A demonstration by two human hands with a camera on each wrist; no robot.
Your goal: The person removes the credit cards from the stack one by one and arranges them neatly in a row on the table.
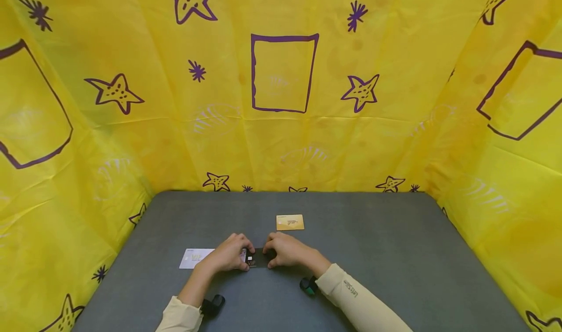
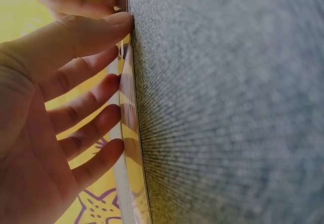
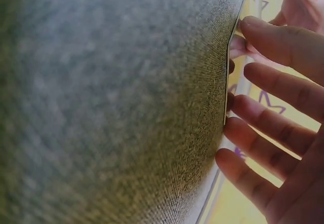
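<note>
A black VIP card lies on the grey table between the hands. The left hand pinches its left end, thumb at the near edge and index finger at the far edge. At its right end the right hand grips it the same way, its fingers hiding that corner. Under the left fingers shows a strip of a light patterned card. A white VIP card lies to the left, partly behind the left hand. In the left wrist view, a glossy card extends flat beneath the left fingertips.
A gold card rests on the table beyond the right hand. Yellow curtains with purple drawings surround the back and sides. Dark wrist cameras sit under both forearms.
</note>
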